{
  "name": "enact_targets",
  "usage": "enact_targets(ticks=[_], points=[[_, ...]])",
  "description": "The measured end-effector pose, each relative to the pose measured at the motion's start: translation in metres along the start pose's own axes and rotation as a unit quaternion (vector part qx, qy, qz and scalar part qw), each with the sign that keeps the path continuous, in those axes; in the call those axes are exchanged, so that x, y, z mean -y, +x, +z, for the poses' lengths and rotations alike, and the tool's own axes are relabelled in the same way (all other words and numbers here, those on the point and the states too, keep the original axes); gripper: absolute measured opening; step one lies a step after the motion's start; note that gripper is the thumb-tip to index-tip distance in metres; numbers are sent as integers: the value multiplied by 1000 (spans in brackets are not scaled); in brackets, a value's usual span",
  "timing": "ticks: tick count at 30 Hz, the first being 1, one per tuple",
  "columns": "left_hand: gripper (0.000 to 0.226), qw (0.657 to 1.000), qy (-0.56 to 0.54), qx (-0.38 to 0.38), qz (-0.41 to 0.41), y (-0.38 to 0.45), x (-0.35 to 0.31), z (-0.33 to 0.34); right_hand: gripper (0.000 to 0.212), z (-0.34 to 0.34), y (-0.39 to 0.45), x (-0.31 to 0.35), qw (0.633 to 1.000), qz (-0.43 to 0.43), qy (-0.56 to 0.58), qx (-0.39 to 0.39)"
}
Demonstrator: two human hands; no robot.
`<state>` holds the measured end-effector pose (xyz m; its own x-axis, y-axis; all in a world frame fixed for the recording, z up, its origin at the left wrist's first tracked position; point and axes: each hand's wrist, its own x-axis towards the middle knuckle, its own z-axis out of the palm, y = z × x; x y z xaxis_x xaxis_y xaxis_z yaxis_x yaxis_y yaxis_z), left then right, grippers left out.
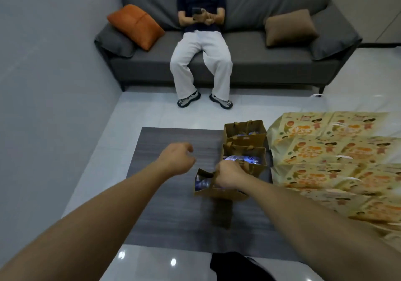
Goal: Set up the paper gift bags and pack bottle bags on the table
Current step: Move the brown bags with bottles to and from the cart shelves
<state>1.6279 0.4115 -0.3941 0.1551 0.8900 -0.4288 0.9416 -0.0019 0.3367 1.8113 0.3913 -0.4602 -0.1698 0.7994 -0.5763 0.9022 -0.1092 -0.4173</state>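
Holding the near bag (pixel 219 188) by its handle, the right hand (pixel 229 175) has its fingers curled round the strap at the top edge. That bag sits tilted, its open mouth tipped toward the left, long side running roughly left to right, with shiny blue bottle packs showing inside. The left hand (pixel 176 158) hovers over the table (pixel 169 211) just left of it, fingers loosely curled, gripping nothing. Three brown paper bags in total, lined up front to back near the table's right edge: the middle bag (pixel 244 156) and far bag (pixel 245 132) stand upright, mouths up, both with blue stuff inside. To the right lies a spread of flat cartoon bags (pixel 329 150), overlapping, too many to count cleanly. A person (pixel 200 42) sits on the sofa (pixel 271 59) with two cushions.
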Motion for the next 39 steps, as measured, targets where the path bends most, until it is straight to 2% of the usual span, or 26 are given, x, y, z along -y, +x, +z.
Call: enact_targets(ticks=[6,12,18,32,39], points=[[46,996,9,81,-23,56,-10,29,26,11,46,-32,996,52,65,44],[46,993,17,117,-17,97,-26,47,16,22,56,-72,994,65,38,77],[43,989,27,143,-9,127,-42,65,21,19,63,-87,995,69,39,53],[29,985,25,159,53,158,-80,75,13,4,63,-117,994,102,46,6],[35,986,15,161,47,153,-70,81,17,3,64,-119,994,100,41,6]])
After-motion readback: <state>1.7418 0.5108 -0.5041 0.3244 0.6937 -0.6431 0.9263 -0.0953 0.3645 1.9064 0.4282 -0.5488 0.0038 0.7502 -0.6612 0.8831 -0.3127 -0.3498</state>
